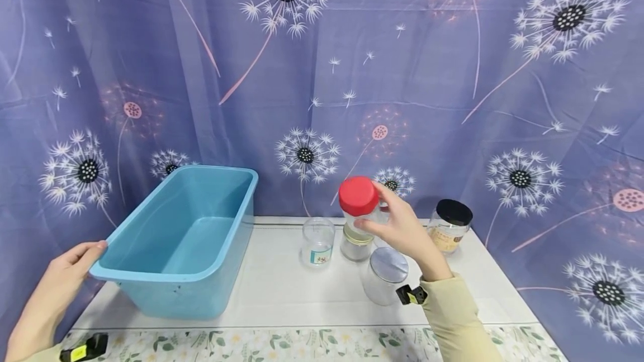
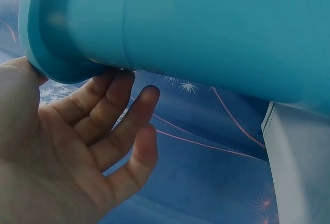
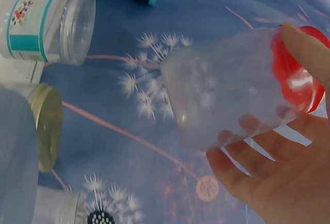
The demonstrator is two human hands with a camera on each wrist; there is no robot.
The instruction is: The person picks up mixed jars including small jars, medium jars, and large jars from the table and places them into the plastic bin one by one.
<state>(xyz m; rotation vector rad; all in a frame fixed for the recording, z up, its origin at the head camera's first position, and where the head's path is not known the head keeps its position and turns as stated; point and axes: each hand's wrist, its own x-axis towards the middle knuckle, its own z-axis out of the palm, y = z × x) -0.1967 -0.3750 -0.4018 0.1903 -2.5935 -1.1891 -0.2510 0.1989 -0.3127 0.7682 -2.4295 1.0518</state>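
Note:
My right hand (image 1: 402, 228) holds a clear plastic jar with a red lid (image 1: 358, 195) up off the table. The thumb lies at the lid and the fingers wrap the side; the jar (image 3: 221, 90) looks empty in the right wrist view. My left hand (image 1: 62, 278) grips the near left corner of a blue plastic basin (image 1: 151, 277), thumb on the rim and fingers below it. Beneath the raised jar stands a clear jar with a gold lid (image 1: 357, 239). Beside that are a lidless clear jar (image 1: 318, 239) with a small label and a silver-lidded jar (image 1: 387, 272).
A black-lidded jar (image 1: 450, 222) with a tan label stands at the back right. The white table (image 1: 271, 295) has a floral cloth strip (image 1: 282, 345) along its front. A purple dandelion-print curtain (image 1: 352, 43) hangs behind and at both sides.

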